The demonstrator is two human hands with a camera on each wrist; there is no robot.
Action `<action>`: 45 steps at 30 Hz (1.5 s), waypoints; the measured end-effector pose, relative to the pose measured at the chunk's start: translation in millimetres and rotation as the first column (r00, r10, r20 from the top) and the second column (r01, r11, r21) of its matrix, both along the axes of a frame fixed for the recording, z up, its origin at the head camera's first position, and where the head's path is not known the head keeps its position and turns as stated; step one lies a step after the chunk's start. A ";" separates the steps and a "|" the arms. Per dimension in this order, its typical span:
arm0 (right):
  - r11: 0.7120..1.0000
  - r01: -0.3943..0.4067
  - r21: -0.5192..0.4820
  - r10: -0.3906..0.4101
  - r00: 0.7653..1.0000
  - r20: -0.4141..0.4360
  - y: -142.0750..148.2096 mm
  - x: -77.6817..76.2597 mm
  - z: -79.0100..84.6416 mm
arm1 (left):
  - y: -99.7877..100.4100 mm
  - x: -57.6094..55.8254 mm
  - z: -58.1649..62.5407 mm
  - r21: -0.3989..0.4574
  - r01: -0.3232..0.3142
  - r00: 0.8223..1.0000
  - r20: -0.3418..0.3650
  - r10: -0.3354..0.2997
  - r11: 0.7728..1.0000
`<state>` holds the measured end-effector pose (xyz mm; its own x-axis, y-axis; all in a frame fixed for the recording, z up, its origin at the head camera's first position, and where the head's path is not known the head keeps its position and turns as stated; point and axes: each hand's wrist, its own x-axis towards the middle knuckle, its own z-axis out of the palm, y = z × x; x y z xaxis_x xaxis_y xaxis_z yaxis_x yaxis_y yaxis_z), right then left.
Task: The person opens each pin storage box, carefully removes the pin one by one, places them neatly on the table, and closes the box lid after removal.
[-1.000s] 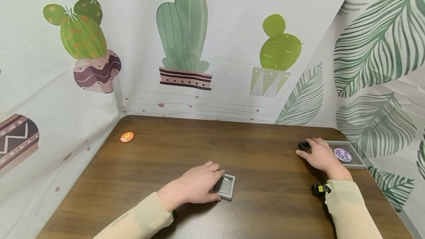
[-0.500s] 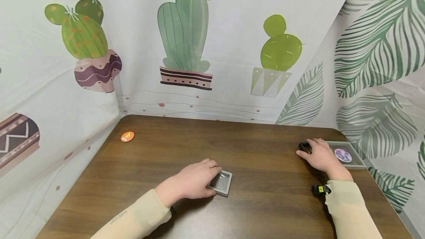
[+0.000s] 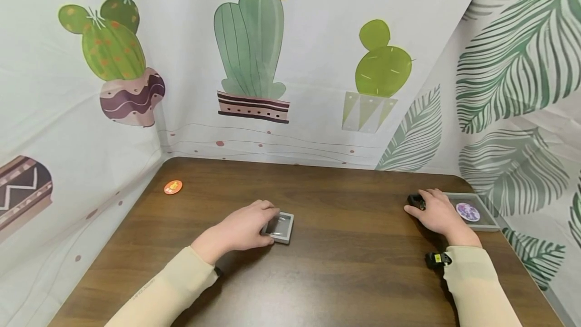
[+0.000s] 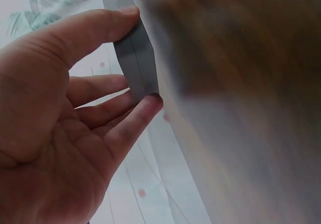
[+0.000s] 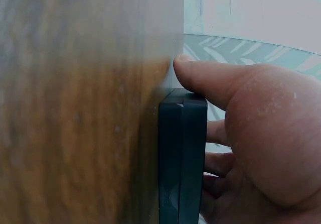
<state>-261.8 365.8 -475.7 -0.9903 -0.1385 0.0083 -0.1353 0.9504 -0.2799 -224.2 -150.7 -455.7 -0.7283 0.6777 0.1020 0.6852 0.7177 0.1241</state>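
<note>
My left hand [image 3: 240,228] grips a small square grey-framed case [image 3: 282,227] with a see-through window, near the middle of the table. In the left wrist view, the thumb and a fingertip press opposite ends of the grey case [image 4: 135,53], close over the wood. At the far right, my right hand [image 3: 437,212] holds a small black case [image 3: 413,201], largely covered by the fingers. The right wrist view shows this black case [image 5: 181,153] in two halves with a seam, thumb at one end and fingers behind it.
A larger grey-framed case [image 3: 484,227] lies by the right edge, with a round purple patterned disc [image 3: 468,211] on it. An orange round disc [image 3: 173,187] lies at the back left of the wooden table [image 3: 345,266]. Printed cloth [image 3: 317,64] hangs behind the table.
My left hand has carried the grey case leftward and farther from me across the table. The right hand and the black case stay where they were.
</note>
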 end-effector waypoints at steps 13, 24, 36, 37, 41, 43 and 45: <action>1.000 -0.008 0.003 0.008 1.000 -0.002 1.1 0.7 -0.7 | -47.9 -22.2 6.5 0.027 -0.097 0.995 0.031 0.096 0.995; 1.000 0.000 0.005 0.000 1.000 -0.011 0.9 0.3 -1.4 | -92.3 -45.0 0.9 0.040 -0.162 0.987 0.025 0.161 0.986; 1.000 -0.008 0.000 0.008 1.000 -0.001 1.2 -1.3 0.6 | -136.7 -64.1 -5.8 0.053 -0.258 0.965 0.065 0.254 0.965; 1.000 -0.008 0.001 0.008 1.000 -0.002 1.3 -1.6 0.5 | -140.0 -65.3 -5.8 0.057 -0.262 0.964 0.064 0.258 0.963; 1.000 -0.010 0.005 0.010 1.000 -0.003 2.0 -2.5 -0.2 | -151.6 -69.4 -5.6 0.070 -0.262 0.965 0.052 0.258 0.963; 1.000 -0.009 0.005 0.009 1.000 0.000 2.0 -2.1 -0.5 | -156.0 -70.9 -5.3 0.069 -0.260 0.965 0.046 0.257 0.963; 1.000 -0.007 0.007 0.007 1.000 0.002 2.0 -1.7 -0.8 | -160.1 -72.2 -5.1 0.060 -0.267 0.963 0.050 0.264 0.962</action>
